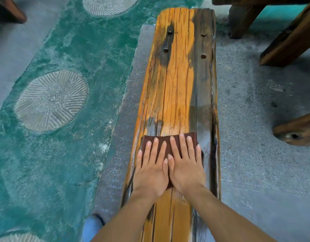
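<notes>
A long weathered wooden plank (177,88) runs away from me, orange in the middle and dark along its right side. A dark brown abrasive pad (168,139) lies flat across the plank's near part. My left hand (151,169) and my right hand (184,165) press down on the pad side by side, fingers straight and spread, thumbs touching. Most of the pad is hidden under my palms. Several round peg ends (203,56) and a dark slot (167,42) mark the plank's far part.
The plank lies over a grey stone slab (133,95). Green flooring with round ribbed stone discs (52,100) spreads to the left. Dark wooden furniture legs (288,41) stand at the right, and another leg (9,11) at the top left. A blue shoe tip (91,226) shows below.
</notes>
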`<state>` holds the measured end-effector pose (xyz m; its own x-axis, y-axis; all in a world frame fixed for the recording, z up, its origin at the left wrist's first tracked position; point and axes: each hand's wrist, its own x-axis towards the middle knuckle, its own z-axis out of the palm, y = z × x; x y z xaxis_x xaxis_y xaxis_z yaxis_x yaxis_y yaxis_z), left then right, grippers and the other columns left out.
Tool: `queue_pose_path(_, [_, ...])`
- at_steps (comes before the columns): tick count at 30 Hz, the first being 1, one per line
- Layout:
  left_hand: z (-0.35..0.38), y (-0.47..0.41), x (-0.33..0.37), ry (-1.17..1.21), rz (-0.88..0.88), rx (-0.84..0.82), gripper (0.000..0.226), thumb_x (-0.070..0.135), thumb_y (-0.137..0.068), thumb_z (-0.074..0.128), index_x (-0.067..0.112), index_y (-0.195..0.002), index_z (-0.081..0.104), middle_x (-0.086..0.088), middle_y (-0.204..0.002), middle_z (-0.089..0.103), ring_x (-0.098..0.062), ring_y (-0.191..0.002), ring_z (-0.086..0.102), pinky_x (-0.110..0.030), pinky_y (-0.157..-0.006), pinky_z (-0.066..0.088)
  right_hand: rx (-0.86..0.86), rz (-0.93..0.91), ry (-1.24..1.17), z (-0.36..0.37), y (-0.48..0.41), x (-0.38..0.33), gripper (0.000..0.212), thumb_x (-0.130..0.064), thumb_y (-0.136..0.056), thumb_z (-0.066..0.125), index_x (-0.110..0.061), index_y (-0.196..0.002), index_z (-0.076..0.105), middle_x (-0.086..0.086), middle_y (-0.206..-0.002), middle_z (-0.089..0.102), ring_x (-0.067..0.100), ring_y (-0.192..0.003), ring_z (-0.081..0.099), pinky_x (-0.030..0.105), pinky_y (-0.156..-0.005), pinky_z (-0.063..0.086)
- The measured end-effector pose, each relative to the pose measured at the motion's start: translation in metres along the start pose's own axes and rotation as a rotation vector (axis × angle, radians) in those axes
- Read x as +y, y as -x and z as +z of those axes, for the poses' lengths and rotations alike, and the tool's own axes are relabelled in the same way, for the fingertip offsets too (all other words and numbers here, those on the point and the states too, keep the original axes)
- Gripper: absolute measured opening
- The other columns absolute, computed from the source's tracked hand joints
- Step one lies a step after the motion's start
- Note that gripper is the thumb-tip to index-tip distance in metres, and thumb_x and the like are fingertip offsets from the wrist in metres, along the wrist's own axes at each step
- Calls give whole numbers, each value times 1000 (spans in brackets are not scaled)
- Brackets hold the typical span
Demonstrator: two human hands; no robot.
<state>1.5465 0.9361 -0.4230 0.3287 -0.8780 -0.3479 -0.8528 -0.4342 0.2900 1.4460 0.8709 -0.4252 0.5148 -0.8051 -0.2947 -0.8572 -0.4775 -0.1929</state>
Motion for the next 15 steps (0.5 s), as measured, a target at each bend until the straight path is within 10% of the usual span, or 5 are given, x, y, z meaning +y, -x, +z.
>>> queue_pose_path(6, [11,54,-5,-24,-26,114,52,32,-98,22,17,-148,28,-5,-155,22,-27,-143,19,-44,-110,16,43,-23,12,10,45,-19,55,-37,-97,18,-20,-150,19,8,-157,13,28,-145,6,46,-114,7])
queue_pose_path(15, [19,58,-11,-71,-16,127,52,33,-99,25,15,-147,32,-6,-155,25,-27,-144,20,-44,-110,20,97,-78,38,20,45,-17,55,-37,-95,27,-19,-148,29,9,-155,22,28,-144,15,49,-112,15])
